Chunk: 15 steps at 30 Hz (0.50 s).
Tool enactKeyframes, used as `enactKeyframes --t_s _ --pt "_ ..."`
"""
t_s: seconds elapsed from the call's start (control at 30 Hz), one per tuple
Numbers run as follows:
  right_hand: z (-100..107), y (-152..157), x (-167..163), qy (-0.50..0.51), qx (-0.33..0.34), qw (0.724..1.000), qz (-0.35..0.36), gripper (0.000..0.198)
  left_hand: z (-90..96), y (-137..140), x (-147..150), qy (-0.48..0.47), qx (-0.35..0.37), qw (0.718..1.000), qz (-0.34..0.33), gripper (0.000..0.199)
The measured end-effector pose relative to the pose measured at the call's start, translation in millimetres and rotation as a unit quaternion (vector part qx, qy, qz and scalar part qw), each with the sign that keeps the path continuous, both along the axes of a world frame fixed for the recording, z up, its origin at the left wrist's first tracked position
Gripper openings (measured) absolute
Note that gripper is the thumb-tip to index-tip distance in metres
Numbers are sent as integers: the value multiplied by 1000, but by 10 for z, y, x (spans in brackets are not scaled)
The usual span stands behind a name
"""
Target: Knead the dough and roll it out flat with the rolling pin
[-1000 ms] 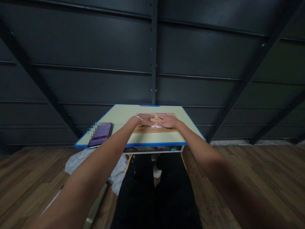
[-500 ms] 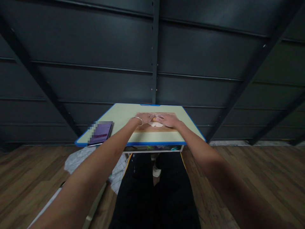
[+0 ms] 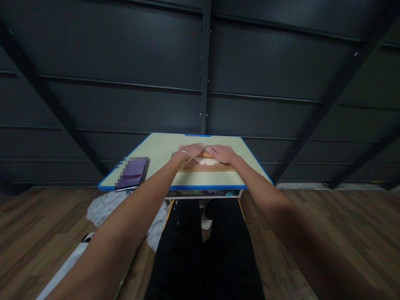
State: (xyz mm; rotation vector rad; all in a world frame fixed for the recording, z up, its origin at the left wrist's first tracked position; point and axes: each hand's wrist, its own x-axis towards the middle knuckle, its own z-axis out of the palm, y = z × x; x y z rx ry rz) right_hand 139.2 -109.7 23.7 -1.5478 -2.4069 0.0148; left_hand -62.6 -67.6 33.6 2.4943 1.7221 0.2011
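Observation:
A wooden rolling pin [image 3: 206, 155] lies crosswise on a piece of pale, flattened dough [image 3: 205, 162], whose wavy near edge shows. Beneath them is a wooden board [image 3: 200, 168] on a small table. My left hand [image 3: 191, 151], with a bangle at the wrist, presses over the pin's left part. Over its right part rests my right hand [image 3: 223, 153], fingers pointing inward. Both hands are curved over the pin and hide its ends; only its middle shows between them. The fingertips are slightly blurred.
The pale tabletop [image 3: 165, 146] has a blue rim. A tablet-like device [image 3: 133, 173], partly pixelated, lies at its left edge. Under the top is an open shelf [image 3: 203, 193] with things inside. Dark wall panels [image 3: 131, 108] stand behind; crumpled patterned cloth [image 3: 103, 207] lies below left.
My hands have shifted slightly on the pin, and more of its middle shows between them. The dough's near edge looks wider. The view has moved a little.

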Motion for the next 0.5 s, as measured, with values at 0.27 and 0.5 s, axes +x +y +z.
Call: enactKeyframes --t_s 0.27,0.5 --pt "-25 179 42 15 -18 999 -26 65 4 -22 119 57 15 996 61 70" --pt "-66 357 86 26 -12 999 -22 62 -10 161 136 50 11 999 19 62"
